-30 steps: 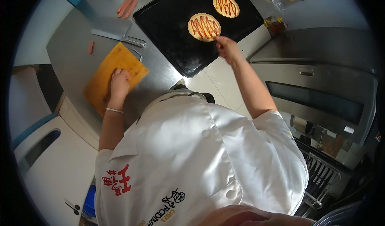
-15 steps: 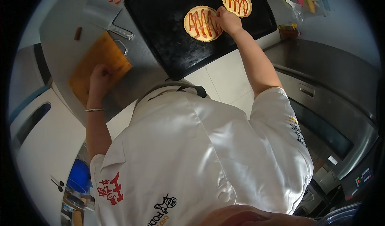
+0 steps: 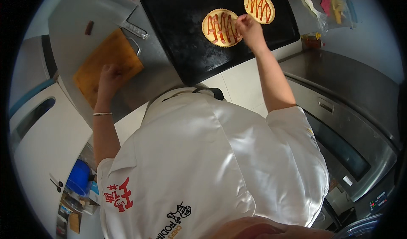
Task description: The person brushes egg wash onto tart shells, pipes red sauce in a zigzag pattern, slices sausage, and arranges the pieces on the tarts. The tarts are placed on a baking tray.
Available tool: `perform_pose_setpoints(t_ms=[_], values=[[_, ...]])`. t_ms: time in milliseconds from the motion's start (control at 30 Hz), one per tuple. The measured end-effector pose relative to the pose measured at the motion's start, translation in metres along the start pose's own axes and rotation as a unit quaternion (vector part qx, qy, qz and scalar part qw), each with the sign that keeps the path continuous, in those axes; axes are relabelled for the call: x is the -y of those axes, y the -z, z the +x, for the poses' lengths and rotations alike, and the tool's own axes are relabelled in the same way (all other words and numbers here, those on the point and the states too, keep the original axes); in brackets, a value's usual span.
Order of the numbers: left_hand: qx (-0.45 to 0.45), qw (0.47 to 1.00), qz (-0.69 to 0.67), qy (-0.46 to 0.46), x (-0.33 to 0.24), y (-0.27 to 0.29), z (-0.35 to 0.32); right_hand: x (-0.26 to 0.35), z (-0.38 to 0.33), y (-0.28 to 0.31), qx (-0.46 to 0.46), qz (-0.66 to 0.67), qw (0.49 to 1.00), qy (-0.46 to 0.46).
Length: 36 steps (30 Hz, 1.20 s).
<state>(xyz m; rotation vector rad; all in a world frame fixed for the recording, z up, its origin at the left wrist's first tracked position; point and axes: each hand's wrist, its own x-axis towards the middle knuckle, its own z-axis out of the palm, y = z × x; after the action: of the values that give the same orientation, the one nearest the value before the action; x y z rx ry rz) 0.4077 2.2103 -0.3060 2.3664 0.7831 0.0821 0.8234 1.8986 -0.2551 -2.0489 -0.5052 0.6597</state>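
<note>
Two round flat pizza bases with crimped rims lie on a black baking tray [image 3: 203,63]. The left pizza base [image 3: 218,28] carries wavy red sauce lines and small pinkish pieces; the far right pizza base [image 3: 259,8] shows sauce lines only. At the left base's right rim is my right hand [image 3: 251,31], thumb and fingers pinched together; anything between them is too small to make out. Over the brown cutting board [image 3: 101,52], my left hand [image 3: 110,78] is closed with fingers curled, and its contents are hidden.
A reddish-brown stick [image 3: 89,27], perhaps a sausage, lies beyond the board. Between board and tray is a cleaver-like tool with a metal handle [image 3: 135,29]. Bags and packets [image 3: 335,5] sit right of the tray. A steel oven-like appliance [image 3: 339,120] stands to my right.
The whole view has shifted slightly. My right hand has drawn a little right and nearer along the left base's rim. My left hand stays closed over the board.
</note>
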Motion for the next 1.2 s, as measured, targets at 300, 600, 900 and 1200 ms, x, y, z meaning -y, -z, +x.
perform_pose_setpoints(t_ms=[300,600,900,1200], values=[[0.033,0.998,-0.043,-0.018,0.000,0.010,-0.002,0.049,-0.083,-0.088,0.140,0.122,0.983,0.001],[0.002,0.989,0.033,-0.142,-0.017,0.017,0.000,0.069,-0.118,-0.138,0.167,0.121,0.978,-0.014],[0.061,0.772,-0.601,0.196,0.012,0.058,-0.006,0.109,-0.134,-0.184,0.214,0.125,0.967,-0.054],[0.134,0.528,-0.816,0.194,0.044,0.067,-0.028,0.133,-0.147,-0.218,0.259,0.201,0.924,-0.197]])
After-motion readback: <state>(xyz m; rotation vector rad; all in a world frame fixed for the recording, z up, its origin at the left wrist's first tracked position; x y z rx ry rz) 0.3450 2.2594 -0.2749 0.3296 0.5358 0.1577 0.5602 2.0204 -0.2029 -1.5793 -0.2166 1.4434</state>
